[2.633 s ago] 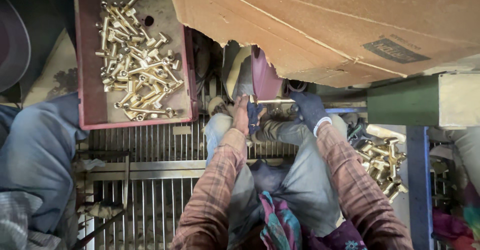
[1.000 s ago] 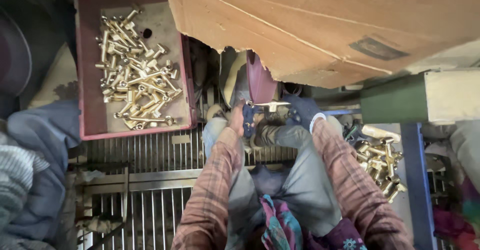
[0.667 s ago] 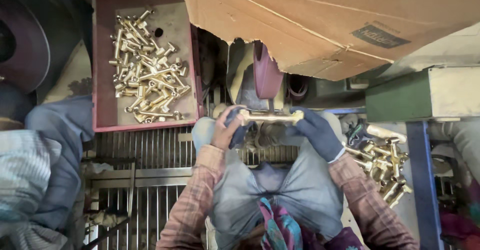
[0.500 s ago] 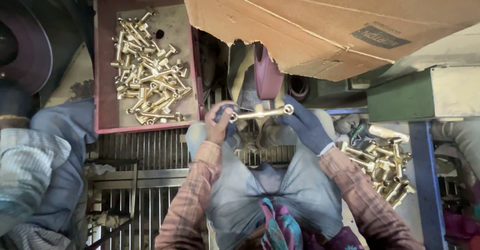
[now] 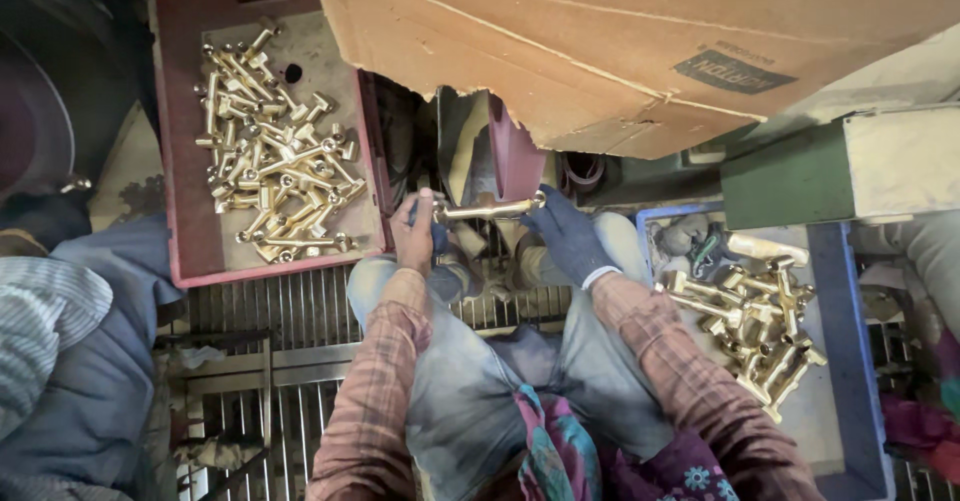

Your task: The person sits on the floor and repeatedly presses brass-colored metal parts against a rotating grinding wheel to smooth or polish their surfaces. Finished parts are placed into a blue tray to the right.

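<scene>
1. Your left hand (image 5: 412, 233) is bare and closed around the left end of a long brass fitting (image 5: 487, 209), thumb on top, fingers wrapped underneath.
2. Your right hand (image 5: 562, 237), in a dark blue glove, pinches the fitting's other end between its fingertips.
3. Between your two grips the brass fitting lies nearly level, its right end tilted slightly up, just above your knees.
4. Right behind the fitting, past your fingers, stands a dark red wheel (image 5: 512, 149) on edge; whether the fitting touches it you cannot tell.
5. Above the wheel and your hands hangs a torn cardboard sheet (image 5: 640, 41), covering the top of the machine.
6. Left of your left hand, close by, sits a red tray (image 5: 180, 211) holding a loose pile of brass parts (image 5: 275, 156).
7. Right of your right forearm, a blue tray (image 5: 835, 321) holds another heap of brass pieces (image 5: 750, 316).
8. Below your grips, under your legs, runs a metal floor grate (image 5: 270, 361); another person's grey-blue sleeve (image 5: 80, 361) sits at the far left.
</scene>
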